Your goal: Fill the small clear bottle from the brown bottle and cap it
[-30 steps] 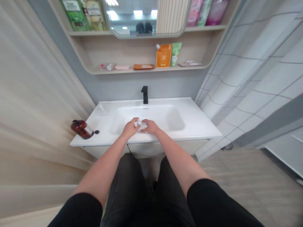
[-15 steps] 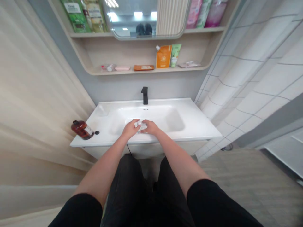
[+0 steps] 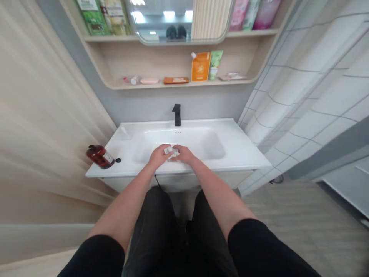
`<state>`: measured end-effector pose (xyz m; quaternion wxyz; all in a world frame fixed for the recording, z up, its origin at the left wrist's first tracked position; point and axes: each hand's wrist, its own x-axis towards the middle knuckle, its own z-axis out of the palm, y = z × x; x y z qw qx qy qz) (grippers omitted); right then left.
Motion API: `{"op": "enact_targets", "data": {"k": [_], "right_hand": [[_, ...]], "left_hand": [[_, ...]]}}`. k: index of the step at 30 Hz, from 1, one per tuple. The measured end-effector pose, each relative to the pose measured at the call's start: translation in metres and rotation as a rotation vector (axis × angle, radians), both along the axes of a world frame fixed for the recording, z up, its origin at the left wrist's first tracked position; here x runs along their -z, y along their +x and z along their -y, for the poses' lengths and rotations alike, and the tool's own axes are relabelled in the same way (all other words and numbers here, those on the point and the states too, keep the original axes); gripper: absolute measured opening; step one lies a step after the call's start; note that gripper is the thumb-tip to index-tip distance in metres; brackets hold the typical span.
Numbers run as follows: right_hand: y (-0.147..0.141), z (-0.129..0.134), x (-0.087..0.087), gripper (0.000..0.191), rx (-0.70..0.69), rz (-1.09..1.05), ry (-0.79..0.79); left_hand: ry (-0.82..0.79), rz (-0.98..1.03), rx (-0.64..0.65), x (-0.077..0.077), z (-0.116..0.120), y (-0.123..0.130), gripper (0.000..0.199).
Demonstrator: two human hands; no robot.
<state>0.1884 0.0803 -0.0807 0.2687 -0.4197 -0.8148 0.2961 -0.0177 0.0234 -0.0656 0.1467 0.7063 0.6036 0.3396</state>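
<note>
Both hands meet over the front part of the white sink point(image 3: 201, 144). Between them is a small clear and white item point(image 3: 172, 153), too small to make out exactly. My left hand point(image 3: 158, 156) has its fingers closed on the item's left side. My right hand point(image 3: 183, 154) closes round its right side. Behind the sink stands a black faucet point(image 3: 177, 115). On the left of the counter point(image 3: 245, 154) a brown bottle point(image 3: 99, 156) leans at a tilt, with a small black cap point(image 3: 118, 160) beside it.
Above the counter hangs a shelf unit point(image 3: 138, 86) with a mirror, an orange pouch point(image 3: 201, 66), a green tube point(image 3: 215, 64) and several small items. A clear object point(image 3: 125, 133) sits at the counter's back left. A beige curtain point(image 3: 52, 115) hangs at the left.
The view has tilted slightly, so the shelf appears a little higher. Both hands remain together on the small item, with hardly any shift.
</note>
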Motion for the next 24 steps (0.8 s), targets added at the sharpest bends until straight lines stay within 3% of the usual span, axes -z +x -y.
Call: {"op": "enact_targets", "data": {"k": [4,9,14,19,24], "right_hand": [[0.0000,0.0004,0.0015,0.085,0.005,0.007,0.001],[-0.0002,-0.0005,0.0041,0.083,-0.005,0.024,0.030],[-0.0002,-0.0017,0.0051,0.082,-0.018,0.028,0.042],[0.0004,-0.0016,0.0059,0.079,-0.018,0.053,0.060],[0.0001,0.0000,0.0047,0.074,-0.023,0.040,0.062]], "left_hand": [[0.034,0.039,0.024,0.0009,0.0000,-0.0016,0.040],[-0.036,0.077,0.079,0.0029,-0.0006,-0.0019,0.052],[0.015,0.029,0.088,0.0048,-0.0029,-0.0016,0.041],[-0.047,0.041,0.155,0.0043,-0.0031,0.0005,0.049],[0.004,-0.006,0.169,-0.0008,0.0005,0.0032,0.038]]}}
